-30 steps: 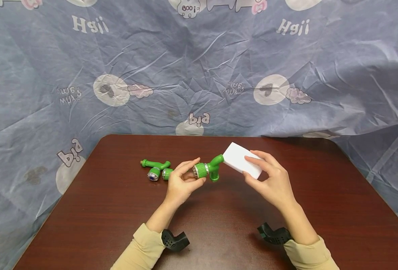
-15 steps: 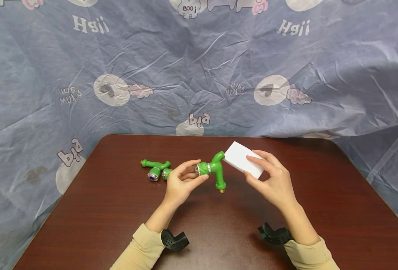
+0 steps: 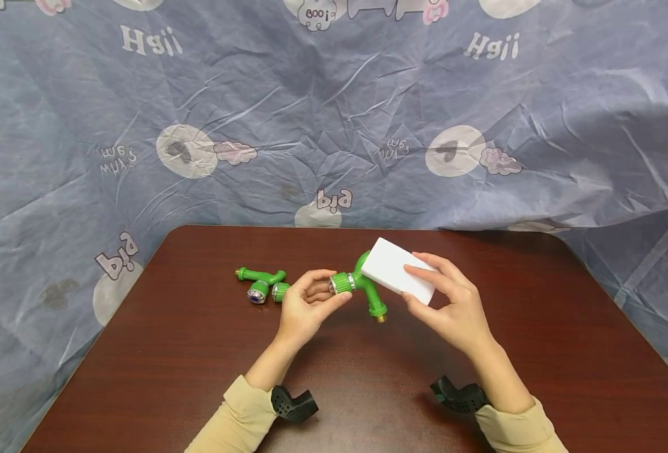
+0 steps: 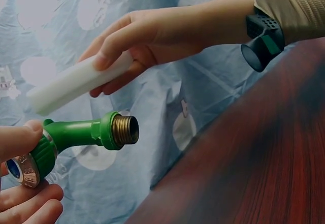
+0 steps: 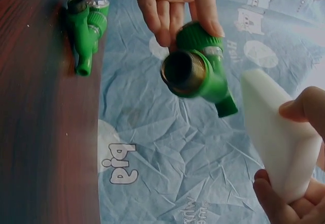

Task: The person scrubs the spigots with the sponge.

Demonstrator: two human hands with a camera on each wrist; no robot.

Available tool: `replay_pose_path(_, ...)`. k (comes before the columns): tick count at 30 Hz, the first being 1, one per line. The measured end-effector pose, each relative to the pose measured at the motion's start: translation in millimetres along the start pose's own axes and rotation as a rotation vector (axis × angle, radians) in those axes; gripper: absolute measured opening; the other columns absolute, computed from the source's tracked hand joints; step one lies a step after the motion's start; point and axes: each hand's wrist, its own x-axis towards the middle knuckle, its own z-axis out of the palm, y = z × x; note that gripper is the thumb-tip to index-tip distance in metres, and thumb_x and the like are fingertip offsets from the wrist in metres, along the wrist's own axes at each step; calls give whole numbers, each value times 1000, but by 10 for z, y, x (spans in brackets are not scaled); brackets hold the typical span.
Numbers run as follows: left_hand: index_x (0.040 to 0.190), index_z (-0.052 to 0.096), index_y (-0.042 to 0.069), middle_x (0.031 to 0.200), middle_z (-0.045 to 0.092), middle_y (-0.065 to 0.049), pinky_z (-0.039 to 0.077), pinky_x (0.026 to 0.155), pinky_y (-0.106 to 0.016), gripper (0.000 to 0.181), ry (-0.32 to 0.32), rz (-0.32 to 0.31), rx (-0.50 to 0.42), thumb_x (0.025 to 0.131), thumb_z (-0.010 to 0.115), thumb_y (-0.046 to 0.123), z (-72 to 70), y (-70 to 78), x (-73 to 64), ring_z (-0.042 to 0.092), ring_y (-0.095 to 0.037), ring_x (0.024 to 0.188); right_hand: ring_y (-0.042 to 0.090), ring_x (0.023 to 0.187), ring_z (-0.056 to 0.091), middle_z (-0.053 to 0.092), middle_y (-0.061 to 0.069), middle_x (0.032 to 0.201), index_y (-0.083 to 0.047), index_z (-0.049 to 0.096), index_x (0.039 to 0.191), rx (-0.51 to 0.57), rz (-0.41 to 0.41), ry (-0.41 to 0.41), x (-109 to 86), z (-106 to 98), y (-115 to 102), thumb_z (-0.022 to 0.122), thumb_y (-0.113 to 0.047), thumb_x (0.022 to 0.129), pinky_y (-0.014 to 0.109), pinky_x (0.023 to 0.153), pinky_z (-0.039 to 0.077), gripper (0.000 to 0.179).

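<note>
Pinching the ribbed knob (image 3: 342, 283) of a green tap (image 3: 371, 294), the left hand (image 3: 301, 313) holds it above the brown table (image 3: 198, 365). The right hand (image 3: 457, 302) grips a white block (image 3: 395, 269) between thumb and fingers, near the tap. Another green tap (image 3: 260, 277) lies on the table, to the left.

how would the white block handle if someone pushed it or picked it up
The white block is probably light: the right hand pinches it aloft near one end. It seems fairly stiff, its edges straight in that grip. With flat faces, it would likely slide, not roll.
</note>
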Motion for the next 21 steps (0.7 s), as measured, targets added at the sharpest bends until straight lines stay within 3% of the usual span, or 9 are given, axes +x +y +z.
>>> replay_pose_path(5,107,61,-5,93,68,-22,57,68,-34,41,-13,-12,-11,70,77,-9,10,-15,-3,67,-18,77,30,102,58,59,19,117,-1,71,103,57,-50,-51,-19,81,-7,77,-1,62,13,84,42,42)
replay_pose_path(9,105,62,-4,92,68,-19,57,69,-34,41,-28,-1,-35,68,80,-6,24,6,-14,68,-18,78,28,104,58,58,15,122,-6,70,108,56,-66,-109,-29,128,-44,75,-16,75,14,84,43,35)
replay_pose_path(13,104,62,-4,92,68,-19,57,69,-36,41,-47,11,-51,68,81,-4,35,16,-24,68,-20,78,27,105,57,56,13,124,-9,70,110,38,-91,-139,-42,175,-82,66,-34,86,14,78,44,35)
replay_pose_path(21,102,61,-7,94,67,-23,57,69,-35,39,-50,-11,-75,68,79,-9,42,43,-30,68,-18,78,26,96,60,57,13,121,-12,71,109,-66,-132,-156,-72,229,-105,61,-37,89,22,64,48,34)
